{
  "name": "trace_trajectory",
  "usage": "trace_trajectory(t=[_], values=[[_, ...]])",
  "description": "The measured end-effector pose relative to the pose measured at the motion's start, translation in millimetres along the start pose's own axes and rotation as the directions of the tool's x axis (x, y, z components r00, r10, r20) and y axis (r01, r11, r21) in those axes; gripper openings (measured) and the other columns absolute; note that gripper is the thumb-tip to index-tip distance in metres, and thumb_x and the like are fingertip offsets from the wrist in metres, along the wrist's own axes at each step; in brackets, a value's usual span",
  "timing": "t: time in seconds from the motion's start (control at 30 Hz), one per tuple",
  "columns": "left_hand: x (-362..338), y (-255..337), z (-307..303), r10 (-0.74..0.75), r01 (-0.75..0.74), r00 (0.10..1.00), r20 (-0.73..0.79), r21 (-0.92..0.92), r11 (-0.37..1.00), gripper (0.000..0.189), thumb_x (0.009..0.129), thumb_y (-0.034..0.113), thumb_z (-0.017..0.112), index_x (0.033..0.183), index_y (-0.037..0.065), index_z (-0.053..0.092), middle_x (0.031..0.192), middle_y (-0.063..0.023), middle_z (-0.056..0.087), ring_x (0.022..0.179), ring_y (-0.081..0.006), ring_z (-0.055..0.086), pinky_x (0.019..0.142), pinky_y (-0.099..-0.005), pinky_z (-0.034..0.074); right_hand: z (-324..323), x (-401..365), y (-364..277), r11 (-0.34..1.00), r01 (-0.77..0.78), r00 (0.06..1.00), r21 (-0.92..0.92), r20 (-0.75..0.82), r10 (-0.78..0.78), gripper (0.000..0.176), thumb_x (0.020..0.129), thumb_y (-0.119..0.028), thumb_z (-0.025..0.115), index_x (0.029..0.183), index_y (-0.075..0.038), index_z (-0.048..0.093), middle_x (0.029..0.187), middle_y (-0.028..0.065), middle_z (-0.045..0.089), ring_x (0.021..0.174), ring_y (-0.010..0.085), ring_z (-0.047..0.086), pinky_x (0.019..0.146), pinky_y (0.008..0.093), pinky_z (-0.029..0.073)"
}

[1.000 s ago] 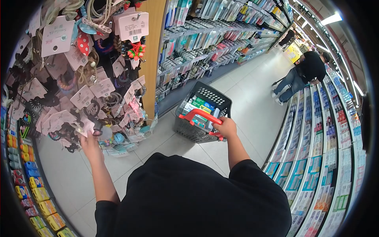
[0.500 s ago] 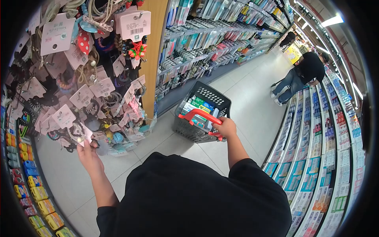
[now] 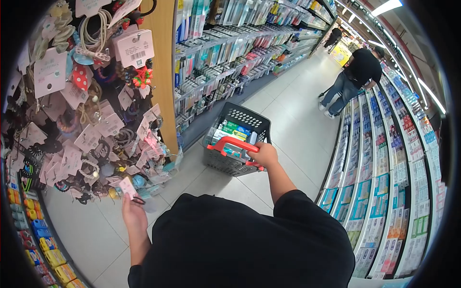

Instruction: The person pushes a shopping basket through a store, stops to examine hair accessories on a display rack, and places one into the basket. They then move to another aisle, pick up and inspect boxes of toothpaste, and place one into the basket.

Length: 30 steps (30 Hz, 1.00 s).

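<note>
My right hand (image 3: 265,154) is closed around the red handle (image 3: 235,142) of a dark grey shopping basket (image 3: 225,165). Inside the basket lie several boxed goods, among them a green box (image 3: 235,128). Low in front of the hanging hair accessories, the fingers of my left hand (image 3: 135,216) pinch a hair tie (image 3: 139,200) on a small pink card (image 3: 127,186). A translucent, pale piece hangs beside that hand. Just above it, more hair ties on pink cards (image 3: 72,158) crowd the display.
A wooden panel (image 3: 162,72) edges the accessory display. Behind it, a wall of packaged goods (image 3: 225,57) runs along the aisle. Curved shelves of boxes (image 3: 374,192) line the right side. A person in black (image 3: 357,72) stands farther down the tiled floor (image 3: 297,110). Yellow packages (image 3: 55,259) sit at lower left.
My left hand has moved down and right, drawing the carded hair tie away from the hanging cluster. My right hand still grips the basket, which appears slightly farther left.
</note>
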<state>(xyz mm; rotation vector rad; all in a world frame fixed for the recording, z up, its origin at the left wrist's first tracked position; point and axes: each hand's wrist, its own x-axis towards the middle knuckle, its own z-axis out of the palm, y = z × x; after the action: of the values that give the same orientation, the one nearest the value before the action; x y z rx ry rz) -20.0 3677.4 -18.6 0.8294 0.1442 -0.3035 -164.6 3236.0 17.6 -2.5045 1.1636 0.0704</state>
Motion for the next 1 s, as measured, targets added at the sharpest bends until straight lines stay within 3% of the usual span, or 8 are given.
trace_trajectory(t=[0.2, 0.3, 0.4, 0.5, 0.63, 0.73, 0.87, 1.0], values=[[-7, -7, 7, -0.199, 0.291, 0.936, 0.292, -0.317, 0.903, 0.014, 0.093, 0.025, 0.049, 0.096, 0.011, 0.05, 0.077, 0.0018, 0.05, 0.074, -0.0135, 0.046, 0.074, -0.0322, 0.038, -3, -3, -5, 1.0, -0.003, 1.0, -0.016, -0.003, 0.003, 0.044, 0.064, -0.044, 0.064, 0.094, -0.013, 0.07, 0.085, 0.0134, 0.068, 0.082, 0.0293, 0.065, 0.074, 0.0383, 0.051], [-10, -7, 18, -0.187, 0.45, 0.881, 0.434, -0.652, 0.61, 0.013, 0.091, 0.026, 0.048, 0.087, 0.014, 0.046, 0.074, 0.0037, 0.048, 0.069, -0.0131, 0.041, 0.072, -0.0328, 0.037, -1, -2, -2, 1.0, 0.018, 1.0, -0.011, -0.013, -0.019, 0.04, 0.066, -0.043, 0.066, 0.092, -0.013, 0.07, 0.08, 0.0127, 0.067, 0.077, 0.029, 0.065, 0.071, 0.0383, 0.05], [-19, -2, 36, -0.149, 0.598, 0.788, 0.597, -0.687, 0.413, 0.019, 0.092, 0.032, 0.046, 0.083, 0.016, 0.044, 0.078, 0.0033, 0.05, 0.085, -0.0167, 0.052, 0.083, -0.0391, 0.04, -3, -3, -5, 1.0, 0.011, 1.0, 0.028, -0.008, -0.01, 0.04, 0.067, -0.042, 0.068, 0.091, -0.011, 0.07, 0.079, 0.0128, 0.067, 0.076, 0.0289, 0.065, 0.069, 0.0382, 0.05], [-18, 2, 46, -0.17, 0.592, 0.744, 0.646, -0.521, 0.615, 0.021, 0.092, 0.035, 0.045, 0.083, 0.016, 0.045, 0.097, 0.0008, 0.058, 0.116, -0.0247, 0.051, 0.1, -0.0512, 0.034, 0, -1, -1, 1.0, 0.007, 1.0, 0.03, -0.013, -0.006, 0.043, 0.066, -0.043, 0.069, 0.093, -0.009, 0.07, 0.081, 0.0144, 0.068, 0.078, 0.0302, 0.065, 0.072, 0.0392, 0.05], [4, -8, 57, -0.093, 0.581, 0.643, 0.76, -0.406, 0.705, 0.03, 0.091, 0.043, 0.046, 0.082, 0.015, 0.053, 0.137, -0.0079, 0.047, 0.14, -0.0318, 0.019, 0.11, -0.0588, 0.017, 8, 9, 9, 0.997, 0.057, 0.997, 0.053, -0.061, -0.054, 0.042, 0.068, -0.036, 0.07, 0.094, -0.004, 0.068, 0.081, 0.0172, 0.067, 0.078, 0.0303, 0.066, 0.071, 0.0399, 0.051], [7, -5, 79, -0.105, 0.67, 0.606, 0.789, -0.435, 0.602, 0.034, 0.085, 0.047, 0.055, 0.073, 0.016, 0.049, 0.139, -0.01, 0.044, 0.139, -0.033, 0.019, 0.109, -0.0583, 0.018, 27, 27, 33, 0.98, 0.179, 0.979, 0.093, -0.116, -0.168, 0.035, 0.074, -0.029, 0.067, 0.094, -0.001, 0.067, 0.078, 0.0155, 0.068, 0.072, 0.0254, 0.066, 0.066, 0.037, 0.05], [3, -5, 80, -0.133, 0.685, 0.611, 0.78, -0.438, 0.581, 0.035, 0.091, 0.046, 0.043, 0.072, 0.016, 0.048, 0.136, -0.0114, 0.046, 0.137, -0.032, 0.026, 0.109, -0.0549, 0.023, 20, 17, 19, 0.986, 0.168, 0.978, -0.019, -0.121, -0.169, 0.038, 0.071, -0.035, 0.07, 0.091, -0.003, 0.068, 0.072, 0.0143, 0.065, 0.069, 0.0255, 0.064, 0.065, 0.0364, 0.048], [10, -10, 69, -0.174, 0.591, 0.716, 0.676, -0.453, 0.668, 0.03, 0.092, 0.042, 0.045, 0.08, 0.015, 0.048, 0.108, -0.0057, 0.058, 0.101, -0.0252, 0.054, 0.088, -0.042, 0.042, 17, 11, 16, 0.986, 0.165, 0.976, -0.02, -0.138, -0.166, 0.038, 0.072, -0.037, 0.07, 0.09, -0.003, 0.068, 0.073, 0.0145, 0.065, 0.069, 0.0271, 0.064, 0.066, 0.0366, 0.048]])
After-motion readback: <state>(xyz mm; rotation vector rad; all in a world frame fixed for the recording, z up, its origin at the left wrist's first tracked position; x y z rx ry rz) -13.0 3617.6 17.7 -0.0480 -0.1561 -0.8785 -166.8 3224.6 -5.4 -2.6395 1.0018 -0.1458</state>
